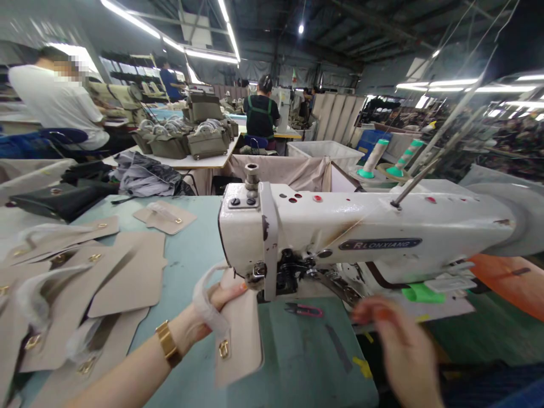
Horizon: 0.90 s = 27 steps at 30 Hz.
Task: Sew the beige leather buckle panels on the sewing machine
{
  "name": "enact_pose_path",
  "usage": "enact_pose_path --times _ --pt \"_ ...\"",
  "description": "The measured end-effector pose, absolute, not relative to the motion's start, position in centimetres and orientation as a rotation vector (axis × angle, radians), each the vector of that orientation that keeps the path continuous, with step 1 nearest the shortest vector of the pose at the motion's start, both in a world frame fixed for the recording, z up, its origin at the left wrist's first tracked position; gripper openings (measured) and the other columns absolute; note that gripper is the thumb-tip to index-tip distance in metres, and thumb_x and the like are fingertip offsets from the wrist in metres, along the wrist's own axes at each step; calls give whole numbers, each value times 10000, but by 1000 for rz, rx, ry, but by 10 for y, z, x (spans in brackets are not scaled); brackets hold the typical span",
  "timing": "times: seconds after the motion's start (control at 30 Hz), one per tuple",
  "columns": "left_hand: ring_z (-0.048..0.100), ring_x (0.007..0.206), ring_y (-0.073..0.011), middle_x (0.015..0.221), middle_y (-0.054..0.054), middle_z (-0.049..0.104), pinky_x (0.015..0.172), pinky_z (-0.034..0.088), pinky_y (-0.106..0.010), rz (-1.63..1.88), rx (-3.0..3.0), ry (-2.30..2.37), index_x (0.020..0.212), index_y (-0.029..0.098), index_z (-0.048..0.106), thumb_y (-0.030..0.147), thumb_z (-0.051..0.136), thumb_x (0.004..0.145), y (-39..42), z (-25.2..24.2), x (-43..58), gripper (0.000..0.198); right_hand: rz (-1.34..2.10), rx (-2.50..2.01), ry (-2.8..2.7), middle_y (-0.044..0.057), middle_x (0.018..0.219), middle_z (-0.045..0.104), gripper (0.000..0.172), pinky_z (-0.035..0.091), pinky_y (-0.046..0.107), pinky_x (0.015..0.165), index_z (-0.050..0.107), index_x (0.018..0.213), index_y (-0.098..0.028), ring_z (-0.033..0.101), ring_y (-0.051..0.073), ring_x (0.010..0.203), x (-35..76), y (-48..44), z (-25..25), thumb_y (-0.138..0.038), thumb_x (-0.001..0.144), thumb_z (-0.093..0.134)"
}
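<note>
My left hand [215, 303], with a gold watch on its wrist, grips a beige bag panel [244, 340] at the needle end of a white sewing machine [306, 221]. The panel's wrapped handle [208, 294] arches over my fingers, and a gold buckle [223, 348] joins it to the panel. The panel's far end runs in behind the machine head, so its contact with the needle is hidden. To the right, my right hand [399, 340] is raised near the lever under the machine arm, smeared by motion. Its fingers look bent, but I cannot tell whether they hold anything.
Pink-handled thread snips [304, 309] lie on the green table [187, 249]. Several beige panels with wrapped handles [127, 275] are spread at left, near a black bag [63, 198]. Thread cones [374, 158] stand behind the machine. Co-workers sit beyond, near stacked bags [208, 141].
</note>
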<state>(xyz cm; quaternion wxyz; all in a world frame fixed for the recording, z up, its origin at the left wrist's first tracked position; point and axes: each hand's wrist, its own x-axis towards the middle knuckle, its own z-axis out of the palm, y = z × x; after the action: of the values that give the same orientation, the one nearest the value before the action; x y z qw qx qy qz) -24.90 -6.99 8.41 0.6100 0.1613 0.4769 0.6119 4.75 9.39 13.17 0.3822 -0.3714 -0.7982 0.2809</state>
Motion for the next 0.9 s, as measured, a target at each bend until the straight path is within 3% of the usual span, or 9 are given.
enact_pose_path --times 0.1,0.23,0.33,0.7,0.9 --pt "678 939 -315 1016 -115 738 860 519 -410 1415 372 1112 1101 162 675 342 719 765 -73 81 -244 384 1724 -781 -2026 106 899 669 430 499 237 563 652 1006 -175 646 189 736 -19 38 97 -529 922 424" --pt "699 807 -287 947 -109 751 793 544 -394 1429 367 1151 1034 159 690 322 766 718 -70 79 -249 364 2074 -824 -1833 24 645 536 529 375 157 414 579 692 -125 514 112 554 -80 14 75 -632 825 507" --pt "699 787 -280 948 -108 751 762 553 -384 1428 375 1137 1034 159 684 320 767 715 -69 78 -252 368 2159 -888 -1716 -23 565 433 530 325 139 400 519 639 -132 398 65 477 -94 12 74 -645 761 569" --pt "683 829 -274 939 -75 753 727 544 -331 1444 443 1141 988 182 702 306 742 738 -63 84 -253 282 1938 -840 -1930 -18 553 347 509 194 171 451 429 568 -142 305 64 517 -94 15 74 -578 819 504" --pt "688 825 -274 926 -82 756 739 554 -355 1449 395 1127 1009 173 703 261 755 727 -61 75 -260 299 1749 -891 -2008 -12 545 332 423 202 197 482 404 545 -145 311 76 540 -99 16 78 -448 829 484"
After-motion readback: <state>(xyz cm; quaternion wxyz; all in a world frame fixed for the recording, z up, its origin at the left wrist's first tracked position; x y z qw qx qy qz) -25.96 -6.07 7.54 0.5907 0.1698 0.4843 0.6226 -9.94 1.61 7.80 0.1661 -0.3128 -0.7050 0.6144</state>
